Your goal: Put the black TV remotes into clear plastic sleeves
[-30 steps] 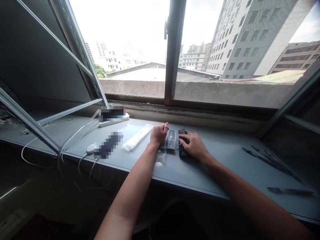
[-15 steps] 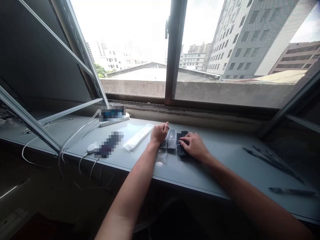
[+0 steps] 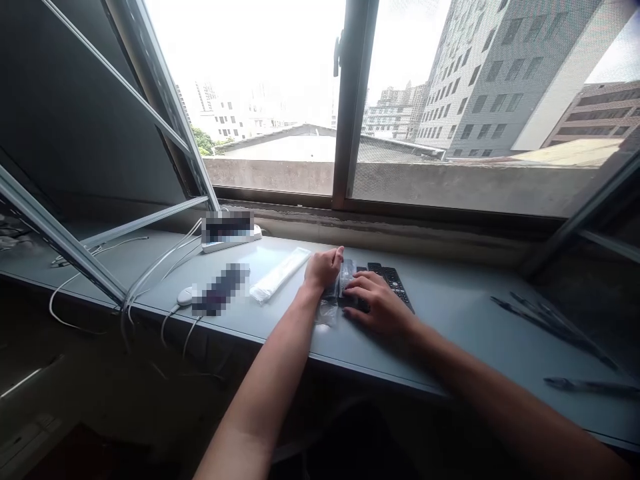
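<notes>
Black remote controls with rows of buttons (image 3: 397, 285) lie on the grey tabletop, partly under my right hand. My right hand (image 3: 375, 300) is palm down with fingers apart, its fingertips at a clear-wrapped dark item (image 3: 346, 275). Left of that, my left hand (image 3: 324, 268) rests on its side with the fingers curled; what they hold, if anything, is hidden. A crumpled clear plastic wrapper (image 3: 327, 312) lies just below the left hand. To the left is a stack of white plastic sleeves (image 3: 280, 275).
A blurred-out phone-like object (image 3: 220, 290) and a round white charger (image 3: 185, 297) with cables lie on the left. Behind them stands a white power strip (image 3: 233, 240). Dark pen-like items (image 3: 590, 387) are at the right. Metal frames flank the window.
My right hand has shifted left off the remotes toward the wrapped item, its fingers now more spread. One remote now shows angled to the right. My left hand stays in about the same place.
</notes>
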Demonstrator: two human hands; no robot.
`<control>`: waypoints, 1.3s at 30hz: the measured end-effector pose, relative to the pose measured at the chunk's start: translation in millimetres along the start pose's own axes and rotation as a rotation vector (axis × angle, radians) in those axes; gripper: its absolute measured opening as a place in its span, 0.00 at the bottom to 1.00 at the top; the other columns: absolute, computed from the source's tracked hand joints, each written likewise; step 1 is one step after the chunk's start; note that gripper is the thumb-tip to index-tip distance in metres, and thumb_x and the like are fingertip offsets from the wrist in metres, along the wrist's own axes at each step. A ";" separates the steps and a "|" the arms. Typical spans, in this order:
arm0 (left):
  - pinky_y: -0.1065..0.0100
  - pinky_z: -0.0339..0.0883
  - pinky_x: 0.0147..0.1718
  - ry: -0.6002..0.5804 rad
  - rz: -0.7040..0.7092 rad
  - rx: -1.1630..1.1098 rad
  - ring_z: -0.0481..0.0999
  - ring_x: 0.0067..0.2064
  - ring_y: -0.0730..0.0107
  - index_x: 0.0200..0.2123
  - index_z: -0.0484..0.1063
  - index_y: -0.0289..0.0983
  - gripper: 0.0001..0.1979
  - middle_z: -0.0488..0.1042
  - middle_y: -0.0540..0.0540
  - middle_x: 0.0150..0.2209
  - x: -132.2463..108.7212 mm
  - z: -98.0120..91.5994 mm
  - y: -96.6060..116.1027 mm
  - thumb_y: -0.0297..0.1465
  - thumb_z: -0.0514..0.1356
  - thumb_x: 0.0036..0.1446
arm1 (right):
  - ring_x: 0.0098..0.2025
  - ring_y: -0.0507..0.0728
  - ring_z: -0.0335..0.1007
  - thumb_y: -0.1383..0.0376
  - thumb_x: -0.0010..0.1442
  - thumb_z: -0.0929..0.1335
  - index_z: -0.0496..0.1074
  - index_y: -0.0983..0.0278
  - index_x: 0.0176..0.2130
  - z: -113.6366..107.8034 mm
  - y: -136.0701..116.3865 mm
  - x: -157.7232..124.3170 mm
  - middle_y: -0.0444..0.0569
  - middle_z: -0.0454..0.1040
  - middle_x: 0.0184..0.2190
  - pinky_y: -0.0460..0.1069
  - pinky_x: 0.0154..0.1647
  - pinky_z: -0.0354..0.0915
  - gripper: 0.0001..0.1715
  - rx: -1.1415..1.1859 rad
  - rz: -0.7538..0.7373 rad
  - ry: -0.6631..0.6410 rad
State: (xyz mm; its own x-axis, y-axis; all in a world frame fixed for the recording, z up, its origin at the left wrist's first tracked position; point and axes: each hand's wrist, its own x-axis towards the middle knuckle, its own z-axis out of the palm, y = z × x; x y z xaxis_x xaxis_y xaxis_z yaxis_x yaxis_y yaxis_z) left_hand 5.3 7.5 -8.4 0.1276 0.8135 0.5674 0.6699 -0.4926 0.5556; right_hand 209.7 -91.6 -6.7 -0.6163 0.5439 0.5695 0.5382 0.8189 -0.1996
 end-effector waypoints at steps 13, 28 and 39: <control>0.65 0.67 0.38 0.010 -0.005 -0.016 0.84 0.36 0.63 0.34 0.84 0.42 0.30 0.85 0.46 0.32 -1.0 0.0 -0.9 0.45 0.49 0.81 | 0.52 0.68 0.73 0.73 0.72 0.71 0.78 0.61 0.41 -0.4 -22.7 5.7 0.54 0.81 0.43 0.64 0.56 0.71 0.07 -0.105 0.072 0.023; 0.65 0.67 0.39 -0.004 -0.024 -0.007 0.84 0.37 0.62 0.35 0.84 0.42 0.29 0.86 0.45 0.34 -0.7 -0.1 -1.2 0.45 0.49 0.81 | 0.44 0.65 0.72 0.72 0.75 0.68 0.78 0.58 0.38 3.7 -22.2 4.5 0.51 0.79 0.37 0.62 0.57 0.67 0.14 -0.196 0.095 0.035; 0.65 0.66 0.37 0.005 -0.032 -0.049 0.83 0.34 0.63 0.34 0.85 0.42 0.30 0.84 0.46 0.31 -0.9 -1.0 -0.8 0.45 0.49 0.81 | 0.44 0.65 0.71 0.72 0.75 0.65 0.71 0.58 0.42 0.9 -24.1 4.6 0.54 0.76 0.40 0.58 0.45 0.71 0.10 0.025 0.160 0.094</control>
State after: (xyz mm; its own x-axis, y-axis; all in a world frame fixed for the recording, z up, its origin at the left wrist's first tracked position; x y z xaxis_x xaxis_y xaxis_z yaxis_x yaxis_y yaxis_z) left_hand 3.9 6.8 -8.8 0.1026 0.8276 0.5519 0.6367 -0.4809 0.6028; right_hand 193.4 -108.6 0.0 -0.4672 0.6488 0.6006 0.6099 0.7283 -0.3123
